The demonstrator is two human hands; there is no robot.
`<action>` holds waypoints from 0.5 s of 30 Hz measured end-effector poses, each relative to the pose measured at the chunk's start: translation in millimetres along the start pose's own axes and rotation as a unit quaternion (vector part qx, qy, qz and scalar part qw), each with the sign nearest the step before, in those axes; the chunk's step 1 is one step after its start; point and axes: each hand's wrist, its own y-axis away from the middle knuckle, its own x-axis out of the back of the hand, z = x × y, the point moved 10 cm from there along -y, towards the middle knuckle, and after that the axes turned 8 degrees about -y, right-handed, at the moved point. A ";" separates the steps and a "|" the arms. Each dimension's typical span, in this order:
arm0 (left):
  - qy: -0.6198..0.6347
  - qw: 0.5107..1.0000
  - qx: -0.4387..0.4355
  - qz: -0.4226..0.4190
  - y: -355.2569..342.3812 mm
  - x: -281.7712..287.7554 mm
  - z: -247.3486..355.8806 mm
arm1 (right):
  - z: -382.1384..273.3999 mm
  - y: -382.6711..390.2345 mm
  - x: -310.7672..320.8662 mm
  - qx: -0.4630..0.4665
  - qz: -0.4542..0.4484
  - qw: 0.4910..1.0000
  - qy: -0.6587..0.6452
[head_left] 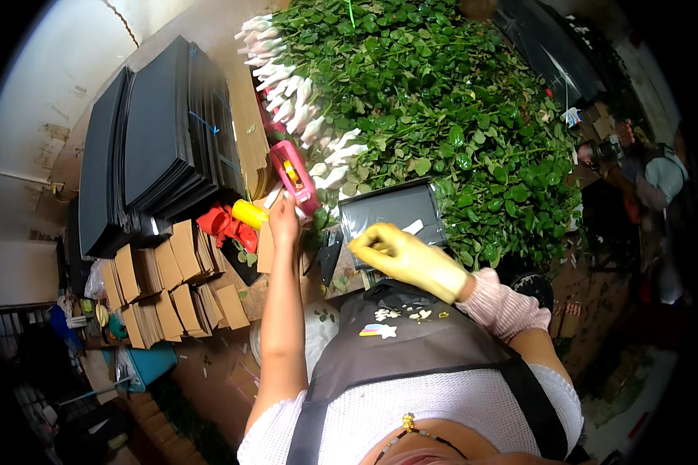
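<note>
My left hand is bare and reaches to the near end of a pink tape dispenser, which carries a yellow roll. Its fingertips are pinched together there; anything between them is too small to make out. My right hand wears a yellow rubber glove, its fingers curled in a closed pinch. Whatever they may hold is hidden. The glove overlaps the near part of a shallow black tray with a shiny surface. A small white strip shows just beyond the knuckles.
Leafy green stems with white-wrapped ends cover the far table. Left stand stacked dark boards, folded brown cardboard pieces, a yellow roll and red cloth. At far right is another person; lower left, a blue bin.
</note>
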 end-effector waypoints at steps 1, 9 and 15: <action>0.037 0.999 0.031 -0.019 28.9 -2.2 0.2 | 22.7 -19.8 -12.3 -0.025 -0.027 0.997 -0.070; 0.178 0.947 0.252 -0.089 134.8 -2.2 -30.9 | 52.7 -99.6 -57.2 0.027 0.014 0.999 -0.012; 0.027 0.961 0.184 -0.205 -0.5 -22.0 -50.9 | 40.0 -78.9 -69.8 0.004 -0.113 0.924 0.366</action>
